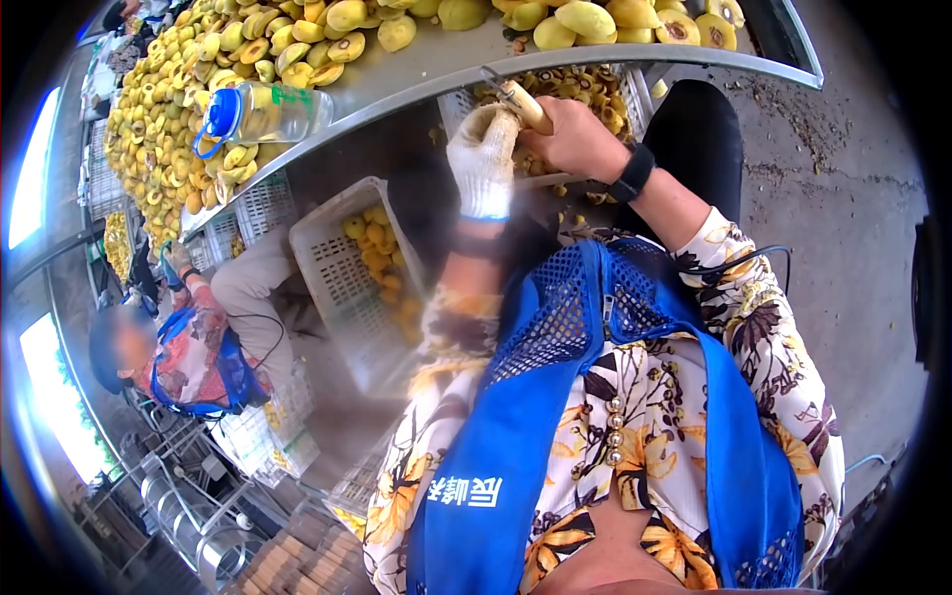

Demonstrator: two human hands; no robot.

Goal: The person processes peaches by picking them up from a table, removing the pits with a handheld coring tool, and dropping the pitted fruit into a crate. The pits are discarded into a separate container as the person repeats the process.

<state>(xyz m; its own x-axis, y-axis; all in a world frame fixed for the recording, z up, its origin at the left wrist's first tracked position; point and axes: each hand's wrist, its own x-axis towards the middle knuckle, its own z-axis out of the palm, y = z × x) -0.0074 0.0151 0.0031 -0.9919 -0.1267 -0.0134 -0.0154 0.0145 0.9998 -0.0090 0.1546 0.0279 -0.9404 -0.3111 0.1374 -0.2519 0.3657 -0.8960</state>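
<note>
My right hand (580,141), bare and with a black watch at the wrist, is closed around the wooden handle of a coring tool (528,107) with a thin metal tip. Touching it is my left hand (483,164), in a white knit glove, its fingers curled near the tool's metal end. Whatever lies inside the gloved fingers is hidden. Just below the table's edge, both hands are over a crate of cut fruit pieces (605,94) with brown centres. Halved yellow peaches (679,28) lie on the metal table (436,59) beyond them.
A large heap of halved peaches (159,129) covers the table's left side. A clear bottle with a blue lid (268,112) stands near the metal rim. A white crate (342,268) holds yellow fruit. Another person (198,347) in a blue vest sits at left.
</note>
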